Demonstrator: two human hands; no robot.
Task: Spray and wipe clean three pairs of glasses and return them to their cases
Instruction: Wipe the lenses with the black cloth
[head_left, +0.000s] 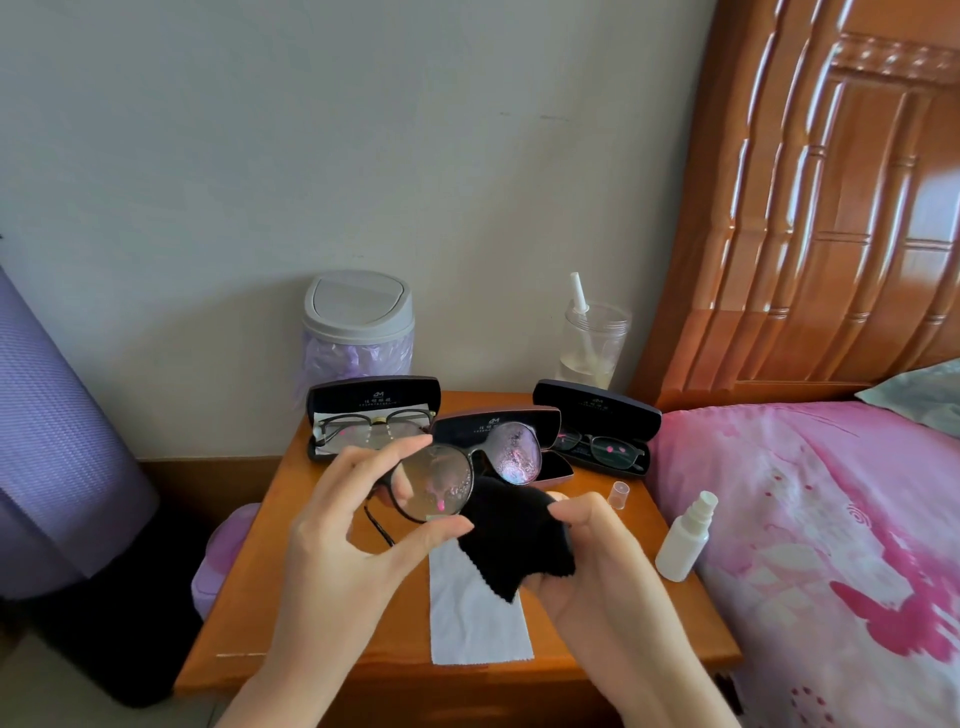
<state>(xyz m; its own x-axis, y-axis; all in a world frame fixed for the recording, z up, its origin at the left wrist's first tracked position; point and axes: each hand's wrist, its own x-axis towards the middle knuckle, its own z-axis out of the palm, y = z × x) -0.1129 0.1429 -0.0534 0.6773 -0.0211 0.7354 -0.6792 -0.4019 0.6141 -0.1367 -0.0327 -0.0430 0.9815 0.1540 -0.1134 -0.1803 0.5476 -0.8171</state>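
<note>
My left hand (358, 525) pinches the rim of a pair of round dark-framed glasses (467, 470) held above the bedside table; both lenses are wet with droplets. My right hand (587, 551) grips a black cloth (511, 540) just under the right lens. Behind them stands an open empty case (498, 423). An open case at the left (374, 410) holds a second pair, and an open case at the right (597, 423) holds a third pair. A white spray bottle (683, 538) stands uncapped at the right, its clear cap (619, 493) nearby.
A white cloth (475, 618) lies on the wooden bedside table (332, 639). A small lidded bin (358, 327) and a clear cup with a straw (592, 343) stand at the back. A pink bed (810, 519) borders the right side.
</note>
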